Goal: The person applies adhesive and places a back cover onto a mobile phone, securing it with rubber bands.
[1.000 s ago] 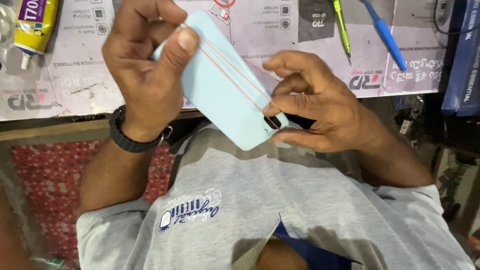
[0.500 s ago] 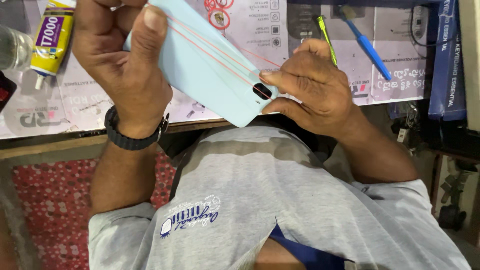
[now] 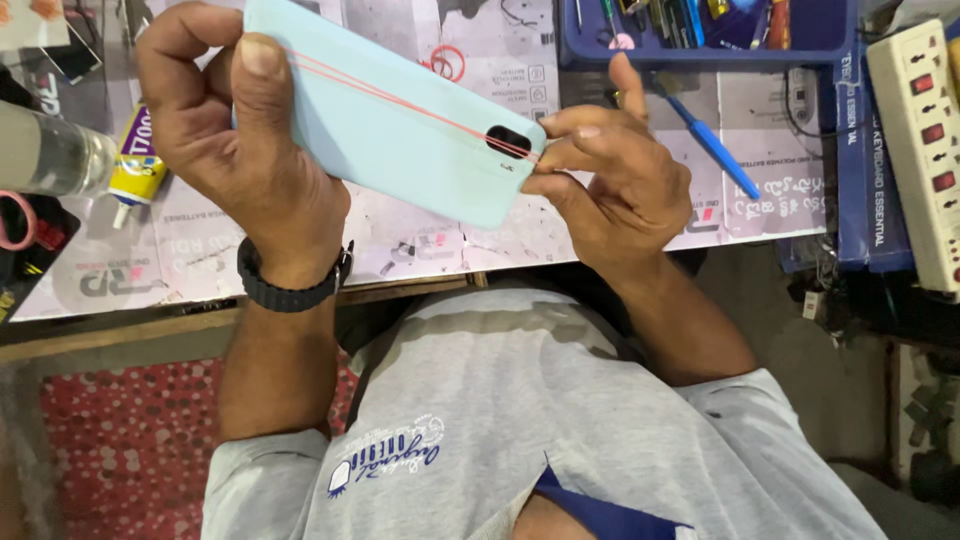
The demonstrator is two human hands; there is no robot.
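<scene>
I hold a pale blue phone (image 3: 400, 130) back side up over the workbench, its dark camera window toward the right end. Thin red rubber bands (image 3: 400, 95) run lengthwise across its back. My left hand (image 3: 240, 150), with a black band at the wrist, grips the phone's left end, thumb pressed on top. My right hand (image 3: 610, 180) pinches the right end next to the camera window, fingertips on the bands.
A paper-covered bench (image 3: 420, 240) lies under the phone. A yellow glue tube (image 3: 135, 165) and a clear bottle (image 3: 50, 150) sit at left. A blue tool tray (image 3: 700, 35), a blue-handled tool (image 3: 715, 150) and a white power strip (image 3: 920, 140) are at right.
Both hands and the phone have moved up and away from my body, over the bench. The view has shifted so the tool tray and power strip show. The grip is unchanged.
</scene>
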